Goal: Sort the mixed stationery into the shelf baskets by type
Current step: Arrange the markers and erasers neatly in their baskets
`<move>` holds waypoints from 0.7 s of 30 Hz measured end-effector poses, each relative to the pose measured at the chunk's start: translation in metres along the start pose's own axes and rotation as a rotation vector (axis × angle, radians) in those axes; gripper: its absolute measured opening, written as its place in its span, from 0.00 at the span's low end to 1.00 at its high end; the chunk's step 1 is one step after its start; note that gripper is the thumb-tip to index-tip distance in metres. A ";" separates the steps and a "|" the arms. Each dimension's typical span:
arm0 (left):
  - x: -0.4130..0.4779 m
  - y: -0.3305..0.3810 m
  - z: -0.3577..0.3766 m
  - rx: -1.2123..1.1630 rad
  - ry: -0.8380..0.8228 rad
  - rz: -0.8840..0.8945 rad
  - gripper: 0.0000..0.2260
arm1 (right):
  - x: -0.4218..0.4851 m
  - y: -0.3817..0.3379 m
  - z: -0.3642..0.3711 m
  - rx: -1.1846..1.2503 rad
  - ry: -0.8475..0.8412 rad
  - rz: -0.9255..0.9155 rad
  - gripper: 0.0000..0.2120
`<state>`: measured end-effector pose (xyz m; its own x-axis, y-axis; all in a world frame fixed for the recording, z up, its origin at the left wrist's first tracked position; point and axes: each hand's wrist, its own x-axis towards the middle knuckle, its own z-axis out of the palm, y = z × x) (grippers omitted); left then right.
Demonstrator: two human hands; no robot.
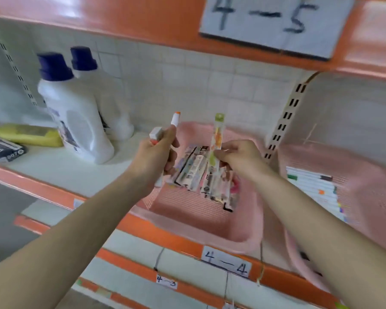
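My left hand (156, 157) grips two white markers with orange ends (175, 119), held upright over the left rim of a pink basket (187, 219). My right hand (236, 157) pinches a long thin packet with a green and orange print (217, 132), standing upright above the same basket. Several similar flat packets (201, 175) lie in a pile inside that basket. A second pink basket (366, 166) to the right holds a row of white markers with coloured caps (314, 188).
Two white bottles with dark blue caps (76, 114) stand on the white shelf at the left, beside a yellow pack (29, 133) and a dark box (2, 150). Orange shelf edges carry labels 4-4 (226, 262) and 4-5 (274, 23).
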<state>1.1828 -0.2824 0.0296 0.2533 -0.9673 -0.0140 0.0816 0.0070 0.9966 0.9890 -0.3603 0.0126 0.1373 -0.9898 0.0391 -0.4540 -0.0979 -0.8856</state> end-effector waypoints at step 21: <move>0.026 -0.008 -0.011 0.149 -0.290 -0.044 0.18 | -0.017 -0.017 0.010 -0.416 0.188 -0.302 0.14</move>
<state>1.1999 -0.3051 0.0201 -0.0336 -0.9979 -0.0551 -0.0610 -0.0530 0.9967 1.0031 -0.3407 0.0224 0.1729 -0.9091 0.3791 -0.7339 -0.3756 -0.5660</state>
